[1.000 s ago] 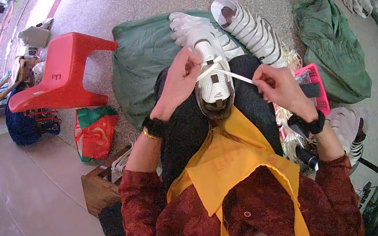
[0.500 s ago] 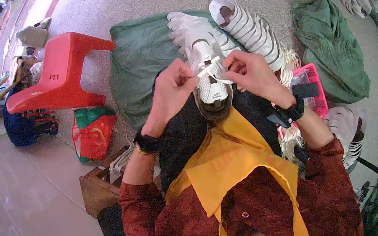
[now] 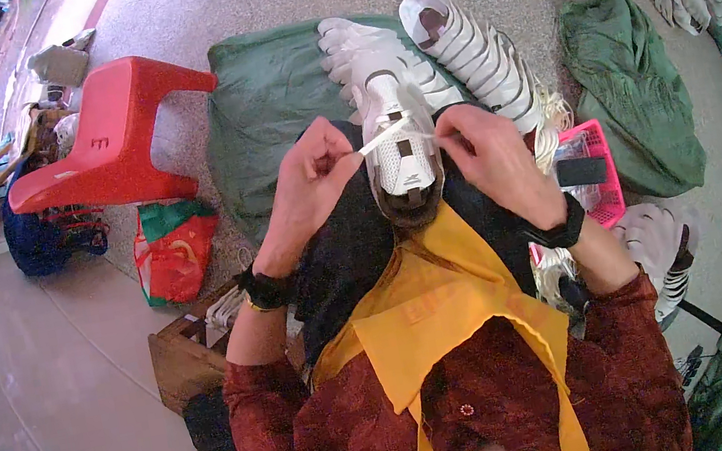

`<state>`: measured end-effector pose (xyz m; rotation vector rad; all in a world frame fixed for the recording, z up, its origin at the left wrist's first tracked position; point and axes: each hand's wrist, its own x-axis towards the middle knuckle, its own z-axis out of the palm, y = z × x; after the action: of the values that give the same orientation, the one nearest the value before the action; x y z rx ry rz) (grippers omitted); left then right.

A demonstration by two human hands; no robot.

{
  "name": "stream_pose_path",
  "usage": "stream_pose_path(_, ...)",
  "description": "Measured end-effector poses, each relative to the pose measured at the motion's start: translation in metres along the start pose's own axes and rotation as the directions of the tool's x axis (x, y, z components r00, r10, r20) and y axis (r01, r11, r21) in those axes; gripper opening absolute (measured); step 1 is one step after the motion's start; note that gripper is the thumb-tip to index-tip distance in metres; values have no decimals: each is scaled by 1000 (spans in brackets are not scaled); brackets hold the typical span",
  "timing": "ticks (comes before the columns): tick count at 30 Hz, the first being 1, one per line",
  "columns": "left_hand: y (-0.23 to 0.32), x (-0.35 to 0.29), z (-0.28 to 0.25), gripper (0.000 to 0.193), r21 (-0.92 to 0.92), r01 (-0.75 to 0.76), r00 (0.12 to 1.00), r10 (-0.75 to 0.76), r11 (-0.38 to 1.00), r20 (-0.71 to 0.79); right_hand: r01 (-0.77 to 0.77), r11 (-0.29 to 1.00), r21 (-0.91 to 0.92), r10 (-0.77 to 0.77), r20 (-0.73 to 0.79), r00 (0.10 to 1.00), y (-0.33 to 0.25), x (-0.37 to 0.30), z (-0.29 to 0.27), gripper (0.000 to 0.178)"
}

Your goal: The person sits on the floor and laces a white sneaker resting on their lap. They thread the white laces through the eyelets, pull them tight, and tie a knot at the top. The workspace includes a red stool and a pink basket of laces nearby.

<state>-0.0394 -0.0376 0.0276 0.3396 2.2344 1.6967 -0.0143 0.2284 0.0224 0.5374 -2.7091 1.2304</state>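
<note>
A white and grey shoe upper (image 3: pixel 394 171) lies between my knees, its dark heel opening toward me. A flat white shoelace (image 3: pixel 386 136) crosses over its tongue. My left hand (image 3: pixel 313 174) pinches one end of the lace between thumb and forefinger, left of the shoe. On the other side my right hand (image 3: pixel 489 155) is closed with its fingertips at the lace's other end, which is partly hidden by the fingers. The lace runs taut and slanting from my left fingertips to the middle of the shoe. A yellow apron (image 3: pixel 432 300) covers my lap just behind the heel.
Nested white shoe uppers (image 3: pixel 488 68) lie in rows ahead on a green cloth sack (image 3: pixel 261 98). A red plastic chair (image 3: pixel 108 135) stands at the left, near a red and green bag (image 3: pixel 178 258) and a wooden stool (image 3: pixel 181 354). At right are a pink basket (image 3: pixel 606 192) and another green sack (image 3: pixel 632 91).
Both hands have drawn apart, the left one moving outward to the left and the right one slightly right. The lace between them has straightened across the shoe.
</note>
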Motion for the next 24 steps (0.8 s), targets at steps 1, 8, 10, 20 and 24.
stream_pose_path(1,0,1,-1,16,30,-21,1000,21,999,-9,17,999,-51,-19,-33,999,0,1,-2,10)
stream_pose_path(8,5,-4,-4,14,283,-62,998,62,957,10,67,986,-153,-58,61,996,12,-10,-15,8)
stream_pose_path(10,5,-7,-5,14,402,-155,987,162,903,16,37,988,-152,-27,72,997,13,-20,-18,9)
stream_pose_path(20,-10,-44,-41,12,657,-136,968,239,741,-70,-236,929,-285,198,-154,968,61,-84,-77,14)
stream_pose_path(24,-33,-65,-71,14,758,-106,937,321,643,-141,-403,872,-279,341,-244,908,81,-114,-110,8)
